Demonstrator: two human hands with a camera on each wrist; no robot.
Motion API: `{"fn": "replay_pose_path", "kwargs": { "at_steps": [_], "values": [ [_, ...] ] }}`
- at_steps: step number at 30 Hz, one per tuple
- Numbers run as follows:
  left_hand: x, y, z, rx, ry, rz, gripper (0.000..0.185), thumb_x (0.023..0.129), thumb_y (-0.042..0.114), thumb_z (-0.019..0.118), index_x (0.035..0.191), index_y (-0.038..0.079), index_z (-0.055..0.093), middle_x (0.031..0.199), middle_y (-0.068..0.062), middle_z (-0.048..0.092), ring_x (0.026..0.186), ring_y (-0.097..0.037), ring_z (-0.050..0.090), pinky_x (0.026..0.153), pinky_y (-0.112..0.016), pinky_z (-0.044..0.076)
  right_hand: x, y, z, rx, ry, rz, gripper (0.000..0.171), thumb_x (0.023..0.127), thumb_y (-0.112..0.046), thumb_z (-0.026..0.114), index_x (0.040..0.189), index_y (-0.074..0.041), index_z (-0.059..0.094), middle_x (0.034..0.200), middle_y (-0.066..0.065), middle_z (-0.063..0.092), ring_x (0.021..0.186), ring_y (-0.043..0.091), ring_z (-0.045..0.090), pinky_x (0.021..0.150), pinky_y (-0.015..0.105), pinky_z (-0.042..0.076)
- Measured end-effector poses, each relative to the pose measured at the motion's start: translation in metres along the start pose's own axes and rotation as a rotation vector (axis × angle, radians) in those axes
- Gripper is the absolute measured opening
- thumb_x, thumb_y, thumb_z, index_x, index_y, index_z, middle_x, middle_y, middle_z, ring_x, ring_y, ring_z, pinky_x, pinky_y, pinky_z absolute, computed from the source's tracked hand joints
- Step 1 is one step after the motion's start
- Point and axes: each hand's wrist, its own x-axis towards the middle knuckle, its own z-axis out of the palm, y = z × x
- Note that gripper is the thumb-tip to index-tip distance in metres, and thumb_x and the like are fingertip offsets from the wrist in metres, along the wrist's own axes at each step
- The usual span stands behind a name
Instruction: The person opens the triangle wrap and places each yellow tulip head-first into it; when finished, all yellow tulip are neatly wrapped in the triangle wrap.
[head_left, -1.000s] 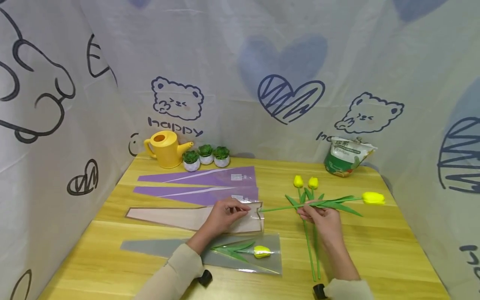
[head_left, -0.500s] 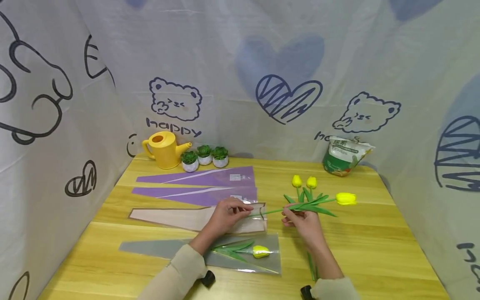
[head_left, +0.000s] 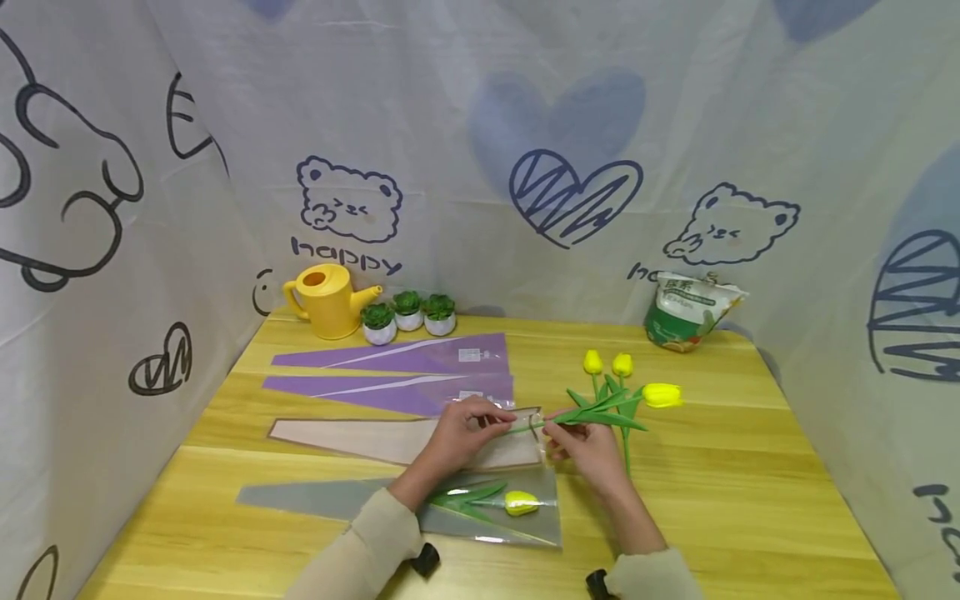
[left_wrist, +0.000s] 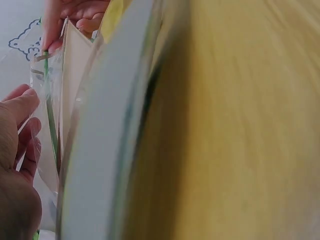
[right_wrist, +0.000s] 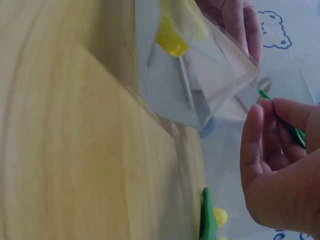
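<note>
Head: right hand (head_left: 592,458) pinches yellow tulip (head_left: 662,395) by the stem, its end inside pale sleeve (head_left: 352,438); left hand (head_left: 459,433) pinches that sleeve's film. Tulip probably light, bendy: hold below leaves. Loose tulips (head_left: 622,365) just beyond, could snag; filled grey sleeve (head_left: 315,497) nearer the person.
Left wrist: stem shows through thin, likely slippery film.
Right wrist: fingertips on stem; left grip partly cut off, hard to judge here.

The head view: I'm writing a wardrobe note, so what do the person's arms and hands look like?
The beige cloth left sleeve and matching beige cloth right sleeve both end above the wrist. Beside each sleeve's end is a small black piece. The left hand and right hand wear no gloves.
</note>
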Motion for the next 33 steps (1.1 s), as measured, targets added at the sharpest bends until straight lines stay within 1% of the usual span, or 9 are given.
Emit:
{"fn": "replay_pose_path", "kwargs": {
  "at_steps": [3,7,13,15,19,23,25,28,33],
  "values": [
    [0.001,0.001,0.002,-0.002,-0.007,-0.001,0.014,0.087,0.005,0.081,0.101,0.008,0.082,0.091,-0.008,0.077,0.082,-0.024,0.067,0.073,-0.028,0.054,0.000,0.000,0.002,-0.020,-0.001,0.010,0.016,0.098,-0.008,0.071,0.111,0.003,0.072,0.097,0.014,0.075,0.078,0.020,0.067,0.065,0.029,0.059],
    [0.001,0.001,0.003,-0.001,-0.023,-0.008,0.013,0.088,0.008,0.081,0.101,0.012,0.083,0.090,-0.003,0.077,0.082,-0.016,0.066,0.074,-0.025,0.054,-0.001,0.000,0.005,-0.037,-0.016,0.013,0.018,0.097,-0.010,0.072,0.111,0.001,0.073,0.092,0.011,0.073,0.074,0.017,0.064,0.061,0.028,0.057],
    [0.001,0.000,0.002,-0.014,-0.042,0.003,0.012,0.091,0.012,0.079,0.103,0.015,0.082,0.092,0.000,0.077,0.083,-0.011,0.066,0.075,-0.025,0.056,0.000,-0.001,0.008,-0.070,-0.047,0.022,0.019,0.098,-0.017,0.074,0.111,-0.004,0.076,0.078,0.006,0.065,0.059,0.014,0.052,0.052,0.025,0.046],
    [0.001,0.000,0.002,-0.014,-0.044,0.005,0.012,0.092,0.012,0.079,0.103,0.016,0.082,0.093,0.000,0.077,0.083,-0.010,0.066,0.076,-0.026,0.056,0.001,0.000,0.008,-0.071,-0.050,0.028,0.019,0.098,-0.018,0.073,0.111,-0.005,0.076,0.075,0.005,0.063,0.057,0.014,0.049,0.050,0.024,0.043],
    [0.000,0.001,0.002,0.013,-0.043,0.012,0.013,0.092,0.012,0.080,0.104,0.015,0.082,0.094,0.001,0.077,0.086,-0.009,0.067,0.079,-0.030,0.058,0.002,0.000,0.008,-0.067,-0.045,0.033,0.017,0.098,-0.015,0.072,0.111,-0.004,0.075,0.073,0.004,0.063,0.057,0.014,0.050,0.051,0.024,0.043],
    [-0.001,0.002,0.003,0.047,-0.057,0.017,0.017,0.091,0.014,0.081,0.107,0.016,0.082,0.096,0.001,0.077,0.090,-0.010,0.068,0.084,-0.038,0.059,0.003,0.000,0.010,-0.042,-0.039,0.050,0.016,0.098,-0.010,0.071,0.111,-0.002,0.075,0.075,0.006,0.065,0.063,0.015,0.054,0.054,0.024,0.047],
    [-0.001,0.003,0.003,0.051,-0.059,0.010,0.017,0.091,0.015,0.081,0.108,0.017,0.081,0.097,0.002,0.077,0.091,-0.010,0.068,0.085,-0.039,0.058,0.004,0.000,0.010,-0.036,-0.038,0.052,0.017,0.098,-0.009,0.071,0.112,-0.001,0.074,0.078,0.007,0.067,0.067,0.015,0.056,0.056,0.025,0.050],
    [-0.002,0.004,0.004,0.041,-0.050,0.003,0.018,0.090,0.014,0.082,0.108,0.017,0.082,0.096,0.002,0.077,0.090,-0.011,0.068,0.084,-0.037,0.058,0.003,-0.002,0.012,-0.029,-0.040,0.051,0.017,0.098,-0.008,0.070,0.113,0.001,0.074,0.084,0.008,0.070,0.070,0.015,0.059,0.058,0.025,0.053],
    [-0.002,0.003,0.006,0.033,-0.016,0.003,0.015,0.088,0.013,0.082,0.104,0.016,0.082,0.092,0.001,0.077,0.086,-0.014,0.068,0.080,-0.031,0.057,0.002,-0.003,0.013,-0.028,-0.047,0.054,0.018,0.099,-0.007,0.069,0.114,0.002,0.074,0.091,0.010,0.074,0.070,0.013,0.059,0.058,0.024,0.053]
  ]
}}
